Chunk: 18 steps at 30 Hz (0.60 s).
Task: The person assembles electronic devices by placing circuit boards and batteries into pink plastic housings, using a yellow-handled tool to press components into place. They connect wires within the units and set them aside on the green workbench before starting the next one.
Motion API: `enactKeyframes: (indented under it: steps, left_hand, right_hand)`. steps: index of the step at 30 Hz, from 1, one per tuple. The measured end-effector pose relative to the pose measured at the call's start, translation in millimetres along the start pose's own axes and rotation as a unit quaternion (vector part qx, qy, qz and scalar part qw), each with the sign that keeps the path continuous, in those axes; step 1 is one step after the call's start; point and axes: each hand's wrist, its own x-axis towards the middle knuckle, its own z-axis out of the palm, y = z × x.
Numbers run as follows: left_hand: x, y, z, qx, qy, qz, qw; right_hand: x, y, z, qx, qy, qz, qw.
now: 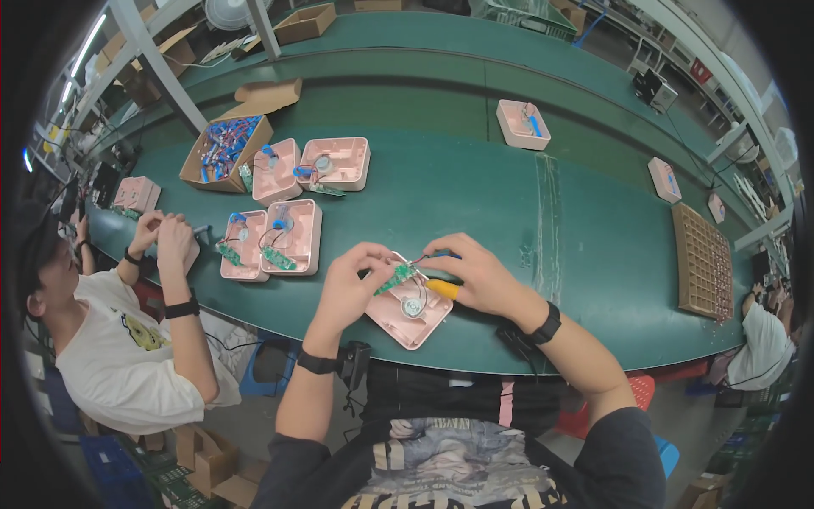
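My left hand pinches a green circuit board above an open pink plastic housing at the table's near edge. In my right hand is a pair of pliers with a yellow handle and a dark blue one. The tips of the pliers meet thin wires by the board's right end; whether they grip a wire is too small to tell. Inside the housing sits a round silvery part, with dark and red wires running up from it toward the board.
Several pink housings with boards and wires stand on the green table to the left. Behind them is a cardboard box of blue wired parts. More housings and a brown gridded tray lie right. A co-worker sits at left.
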Motion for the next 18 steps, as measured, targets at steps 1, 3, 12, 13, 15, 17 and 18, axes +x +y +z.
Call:
enactKeyframes:
  steps: [1,3,12,13,15,17,18]
  left_hand:
    - [0,0,1,-0.028,-0.009,-0.011,1.0]
    - [-1,-2,1,-0.056,-0.016,-0.023,0.998]
    - [-31,-5,-2,0.134,0.096,0.105,0.981]
    - [-36,-10,-2,0.165,0.077,0.087,0.979]
    - [-43,-16,1,0.19,0.065,0.061,0.978]
    - [-42,-20,8,0.182,0.067,0.081,0.978]
    - [-43,-22,11,0.177,0.068,0.091,0.978]
  right_hand:
    - [2,1,2,0.003,0.002,-0.013,1.0]
    - [7,2,5,0.01,0.005,-0.04,0.999]
    - [5,4,3,-0.04,0.008,-0.061,0.997]
    - [6,1,1,-0.062,0.019,-0.065,0.996]
    - [7,-4,-1,-0.103,0.035,-0.074,0.991]
    - [8,-4,2,-0.107,0.052,-0.068,0.991]
    - [9,-5,4,-0.113,0.077,-0.059,0.989]
